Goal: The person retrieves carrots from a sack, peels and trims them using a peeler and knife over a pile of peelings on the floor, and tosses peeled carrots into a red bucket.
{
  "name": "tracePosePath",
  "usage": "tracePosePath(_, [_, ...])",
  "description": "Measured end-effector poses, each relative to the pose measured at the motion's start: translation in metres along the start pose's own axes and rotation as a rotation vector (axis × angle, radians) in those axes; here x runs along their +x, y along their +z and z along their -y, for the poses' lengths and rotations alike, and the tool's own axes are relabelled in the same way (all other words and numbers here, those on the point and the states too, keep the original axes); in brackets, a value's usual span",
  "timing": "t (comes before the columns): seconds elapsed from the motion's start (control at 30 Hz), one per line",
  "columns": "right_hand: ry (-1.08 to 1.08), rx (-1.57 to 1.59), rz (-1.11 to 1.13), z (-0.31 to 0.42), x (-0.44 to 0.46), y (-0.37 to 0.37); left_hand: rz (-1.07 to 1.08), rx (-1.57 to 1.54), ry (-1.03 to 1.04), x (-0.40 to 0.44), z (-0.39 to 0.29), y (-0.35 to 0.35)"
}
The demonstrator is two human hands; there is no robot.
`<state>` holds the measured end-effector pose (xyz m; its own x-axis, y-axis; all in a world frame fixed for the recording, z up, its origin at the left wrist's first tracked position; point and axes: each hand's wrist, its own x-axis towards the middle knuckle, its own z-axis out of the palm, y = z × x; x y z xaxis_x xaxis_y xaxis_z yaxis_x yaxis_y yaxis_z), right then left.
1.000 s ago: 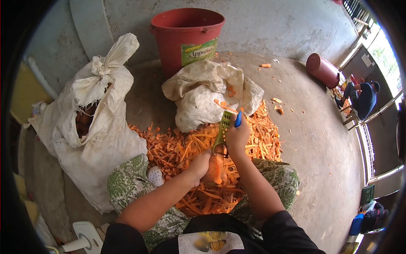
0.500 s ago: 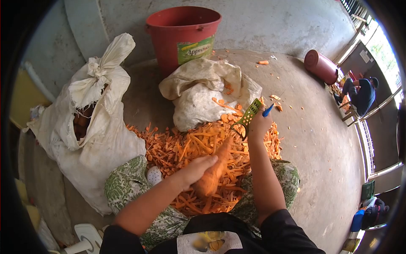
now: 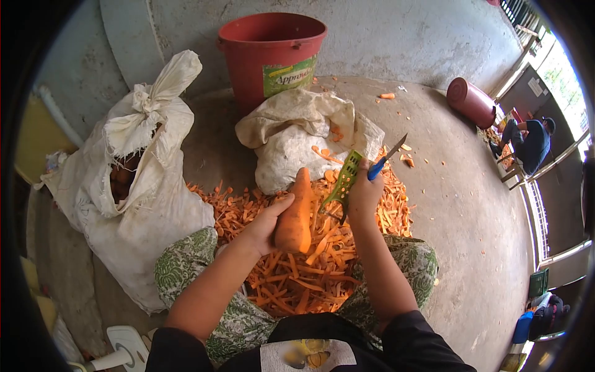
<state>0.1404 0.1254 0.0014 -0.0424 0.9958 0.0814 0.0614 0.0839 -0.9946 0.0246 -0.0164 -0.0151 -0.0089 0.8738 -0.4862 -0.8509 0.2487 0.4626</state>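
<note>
My left hand is closed around a large carrot, held with its narrow end up and away from me. In my right hand are two tools: a green peeler and a knife with a blue handle, its blade pointing up to the right. The peeler's head hangs to the right of the carrot and looks apart from it. Beneath both hands spreads a heap of orange carrot peelings, lying between my legs.
A white sack, tied at the top and torn open, stands on the left. Behind the peelings lies a crumpled sack, with a red bucket beyond. A toppled red barrel and a seated person are at the right.
The carrot has been lifted and turned more upright in my left hand. My right hand has shifted slightly left and toward me, with the peeler and knife tilted differently and the blade now showing clearly.
</note>
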Motion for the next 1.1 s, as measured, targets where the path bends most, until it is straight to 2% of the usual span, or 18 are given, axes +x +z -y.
tracePosePath(0.1, [0.057, 0.131, 0.137, 0.008, -0.023, 0.011, 0.015, -0.047, 0.008, 0.010, 0.008, 0.001])
tracePosePath(0.2, [-0.117, -0.049, 0.191, 0.008, -0.040, 0.015, 0.042, -0.119, -0.026, 0.017, 0.011, -0.001])
tracePosePath(0.3, [-0.151, -0.114, 0.223, 0.006, -0.048, 0.016, 0.095, -0.152, -0.051, 0.021, 0.015, -0.005])
tracePosePath(0.7, [-0.053, -0.218, 0.212, 0.001, -0.045, 0.020, -0.056, 0.073, 0.031, 0.012, 0.014, 0.009])
tracePosePath(0.8, [-0.106, -0.251, 0.216, -0.005, -0.044, 0.022, -0.096, 0.115, 0.065, 0.012, 0.014, 0.007])
tracePosePath(0.93, [-0.139, -0.350, 0.242, -0.005, -0.035, 0.022, -0.025, 0.217, 0.056, 0.008, 0.015, 0.007])
tracePosePath(1.0, [-0.032, -0.307, 0.117, -0.008, -0.014, 0.017, -0.100, 0.346, -0.160, -0.005, 0.027, 0.016])
tracePosePath(1.03, [-0.153, -0.296, 0.081, -0.014, -0.012, 0.019, -0.090, 0.273, -0.131, -0.003, 0.035, 0.011])
tracePosePath(1.1, [-0.158, -0.290, 0.058, -0.017, -0.013, 0.016, -0.021, 0.314, -0.138, -0.010, 0.028, 0.013])
